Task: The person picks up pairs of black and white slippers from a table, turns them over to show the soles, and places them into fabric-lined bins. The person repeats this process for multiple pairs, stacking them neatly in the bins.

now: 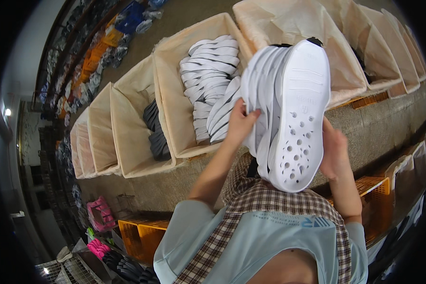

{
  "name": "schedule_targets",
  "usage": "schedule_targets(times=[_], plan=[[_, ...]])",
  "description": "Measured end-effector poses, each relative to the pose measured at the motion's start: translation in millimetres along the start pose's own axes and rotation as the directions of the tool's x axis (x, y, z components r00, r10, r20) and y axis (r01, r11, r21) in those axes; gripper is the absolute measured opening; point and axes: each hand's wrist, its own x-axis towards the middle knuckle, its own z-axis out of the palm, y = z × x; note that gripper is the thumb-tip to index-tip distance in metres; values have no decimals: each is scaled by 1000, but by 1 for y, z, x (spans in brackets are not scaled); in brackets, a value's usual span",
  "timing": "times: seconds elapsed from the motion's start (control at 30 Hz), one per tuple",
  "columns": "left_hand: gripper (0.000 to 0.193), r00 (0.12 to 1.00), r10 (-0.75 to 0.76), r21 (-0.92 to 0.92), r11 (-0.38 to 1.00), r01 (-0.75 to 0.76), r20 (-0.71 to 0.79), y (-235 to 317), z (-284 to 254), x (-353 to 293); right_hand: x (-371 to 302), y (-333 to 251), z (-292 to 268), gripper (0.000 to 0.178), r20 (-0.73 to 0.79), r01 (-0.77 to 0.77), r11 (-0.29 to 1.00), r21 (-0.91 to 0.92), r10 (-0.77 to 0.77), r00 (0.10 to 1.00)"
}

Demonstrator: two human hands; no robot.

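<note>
In front of my chest I hold a thick stack of white shoe soles [302, 113] upright between both hands. The nearest one faces me, with round holes toward its lower end and ridges near the top; small black parts stick out at the upper end. My left hand [243, 124] is closed on the stack's left side, thumb and fingers pressing on the edges. Against the right side, lower down, lies my right hand [334, 149], its fingers partly hidden behind the soles. Just beyond my left hand, many similar white soles [208, 71] lie in rows in a cloth-lined bin [168, 57].
More cream-lined bins stand in a row; one on the left [128, 109] holds dark grey soles [156, 132]. A large lined bin [288, 21] is beyond the stack. Orange crates [130, 234] stand beside me, with pink items [99, 213] at lower left.
</note>
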Motion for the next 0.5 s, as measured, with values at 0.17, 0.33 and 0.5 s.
schedule_targets(times=[0.17,0.33,0.5], plan=[[58,929,291,620,779,-90,-230,56,-114,51,108,51,72,62,38,-45,989,-141,50,998],[61,918,365,969,239,70,-156,102,-215,112,240,161,117,70,87,364,505,-783,-490,867],[65,975,221,1000,21,-24,19,55,-273,147,288,242,113,62,33,41,426,-904,-26,999]])
